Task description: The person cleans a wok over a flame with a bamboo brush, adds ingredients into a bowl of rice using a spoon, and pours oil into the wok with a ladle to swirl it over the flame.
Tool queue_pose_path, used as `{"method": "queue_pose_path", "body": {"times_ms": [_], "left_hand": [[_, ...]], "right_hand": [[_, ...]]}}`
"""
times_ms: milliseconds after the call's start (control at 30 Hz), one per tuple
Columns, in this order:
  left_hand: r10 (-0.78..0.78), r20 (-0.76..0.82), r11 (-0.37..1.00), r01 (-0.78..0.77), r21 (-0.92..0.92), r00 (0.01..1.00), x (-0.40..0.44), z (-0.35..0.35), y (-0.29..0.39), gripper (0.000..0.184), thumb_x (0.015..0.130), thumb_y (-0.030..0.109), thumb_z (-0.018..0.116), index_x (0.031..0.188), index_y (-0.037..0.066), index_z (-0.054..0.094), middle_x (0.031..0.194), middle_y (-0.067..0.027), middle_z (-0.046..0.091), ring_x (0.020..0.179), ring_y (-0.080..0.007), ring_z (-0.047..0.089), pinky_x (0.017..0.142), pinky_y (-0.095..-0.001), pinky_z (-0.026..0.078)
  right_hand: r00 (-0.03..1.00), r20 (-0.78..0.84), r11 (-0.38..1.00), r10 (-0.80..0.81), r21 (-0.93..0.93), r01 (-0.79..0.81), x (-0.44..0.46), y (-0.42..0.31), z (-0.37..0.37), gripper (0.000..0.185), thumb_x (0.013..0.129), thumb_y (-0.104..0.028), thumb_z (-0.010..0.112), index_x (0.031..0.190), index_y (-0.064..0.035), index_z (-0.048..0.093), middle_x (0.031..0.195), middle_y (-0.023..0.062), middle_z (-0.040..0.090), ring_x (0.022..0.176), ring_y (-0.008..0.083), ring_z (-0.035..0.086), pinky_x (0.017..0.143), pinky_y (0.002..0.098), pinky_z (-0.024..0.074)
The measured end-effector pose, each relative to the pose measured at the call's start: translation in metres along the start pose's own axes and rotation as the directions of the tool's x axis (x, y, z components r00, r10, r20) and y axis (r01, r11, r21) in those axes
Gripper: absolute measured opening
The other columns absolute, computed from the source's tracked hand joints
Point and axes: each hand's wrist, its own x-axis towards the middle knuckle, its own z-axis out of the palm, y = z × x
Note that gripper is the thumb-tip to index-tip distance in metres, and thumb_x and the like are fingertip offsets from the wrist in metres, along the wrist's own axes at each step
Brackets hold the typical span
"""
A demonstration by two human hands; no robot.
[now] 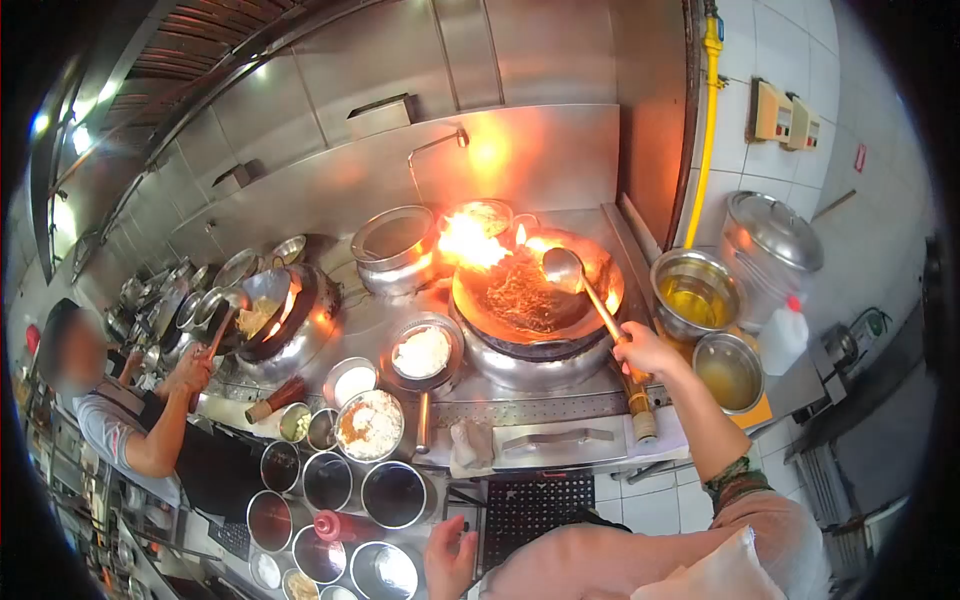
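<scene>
Head view: right hand [645,353] grips ladle [565,270], wall label [860,157] illegible

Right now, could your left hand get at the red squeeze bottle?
Probably yes: the left hand looks empty, and only open steel containers stand between it and the red squeeze bottle.

From the wok [572,322]: ladle [564,268] inside towards two o'clock; mixing bowl [700,262] at three; canisters [428,494] between seven and eight; second wok [318,303] at nine; cooking pot [388,277] at ten, just beside.
</scene>
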Motion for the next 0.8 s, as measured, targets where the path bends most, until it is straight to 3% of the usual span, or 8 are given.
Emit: {"method": "queue_pose_path", "body": {"times_ms": [100,233,367,467,567,700,767,800], "left_hand": [[-0.034,0.036,0.996,0.031,0.080,0.999,0.003,0.003,-0.001,0.032,0.080,0.006,0.066,0.111,0.000,0.059,0.101,-0.0134,0.062,0.083,-0.0165,0.062,0.073,-0.0288,0.050],[0.109,0.111,0.989,-0.119,0.089,0.988,0.024,0.012,0.001,0.031,0.080,0.007,0.066,0.110,0.002,0.059,0.102,-0.0123,0.062,0.087,-0.0176,0.062,0.074,-0.0289,0.051],[0.222,0.131,0.968,-0.234,0.088,0.966,0.027,0.010,0.004,0.033,0.080,0.007,0.066,0.111,0.002,0.059,0.104,-0.0132,0.062,0.090,-0.0194,0.062,0.074,-0.0296,0.051],[0.172,0.097,0.981,-0.179,0.080,0.980,0.021,0.005,-0.014,0.033,0.080,0.007,0.066,0.112,0.001,0.059,0.104,-0.0138,0.062,0.090,-0.0200,0.062,0.075,-0.0301,0.051],[0.074,0.104,0.993,-0.083,0.088,0.992,0.016,0.004,-0.015,0.033,0.080,0.007,0.066,0.111,0.001,0.059,0.104,-0.0143,0.062,0.091,-0.0200,0.062,0.075,-0.0304,0.051],[0.064,0.144,0.994,-0.076,0.076,0.988,0.020,0.012,-0.006,0.033,0.079,0.011,0.068,0.110,0.004,0.060,0.101,-0.0118,0.062,0.090,-0.0219,0.061,0.076,-0.0316,0.049],[0.100,0.168,0.993,-0.108,0.040,0.981,0.025,0.015,-0.001,0.034,0.078,0.011,0.068,0.110,0.004,0.060,0.101,-0.0117,0.062,0.090,-0.0220,0.061,0.077,-0.0315,0.048],[0.097,0.172,0.993,-0.106,0.043,0.980,0.025,0.015,0.003,0.034,0.078,0.011,0.068,0.110,0.004,0.060,0.101,-0.0117,0.062,0.090,-0.0220,0.061,0.077,-0.0315,0.048]], "right_hand": [[0.994,0.074,0.955,0.076,0.281,-0.093,-0.007,-0.002,0.004,0.017,0.080,-0.006,0.056,0.095,-0.0033,0.048,0.072,0.0065,0.054,0.049,0.0127,0.052,0.037,0.0285,0.0410],[0.967,0.255,0.642,0.014,0.739,-0.204,0.035,0.022,0.015,0.008,0.081,-0.006,0.056,0.087,-0.0048,0.051,0.069,0.0060,0.055,0.048,0.0111,0.052,0.035,0.0258,0.0398],[0.996,0.091,0.897,0.009,0.438,-0.048,0.040,0.015,0.025,0.013,0.079,-0.006,0.054,0.092,-0.0045,0.050,0.068,0.0074,0.057,0.048,0.0137,0.054,0.038,0.0296,0.0428],[0.988,-0.070,0.887,-0.135,-0.453,0.089,0.005,0.004,0.011,0.020,0.076,-0.008,0.050,0.095,-0.0013,0.048,0.069,0.0100,0.057,0.052,0.0186,0.059,0.046,0.0347,0.0456],[0.999,0.018,0.927,-0.039,-0.374,0.043,-0.009,0.008,0.001,0.042,0.074,-0.007,0.057,0.114,0.0008,0.048,0.077,0.0114,0.058,0.052,0.0175,0.059,0.049,0.0318,0.0468],[0.989,0.118,0.992,-0.085,-0.086,0.095,0.001,0.029,-0.010,0.030,0.075,-0.010,0.053,0.104,0.0017,0.054,0.074,0.0156,0.060,0.055,0.0232,0.062,0.053,0.0390,0.0481],[0.826,-0.048,0.687,-0.561,-0.584,0.433,-0.005,0.040,0.002,0.042,0.075,-0.010,0.055,0.115,0.0024,0.054,0.085,0.0191,0.063,0.065,0.0281,0.065,0.060,0.0392,0.0498],[0.907,-0.030,0.756,-0.420,-0.564,0.331,-0.024,0.018,-0.001,0.054,0.075,-0.010,0.056,0.127,-0.0006,0.048,0.098,0.0222,0.063,0.084,0.0354,0.063,0.073,0.0394,0.0501]]}}
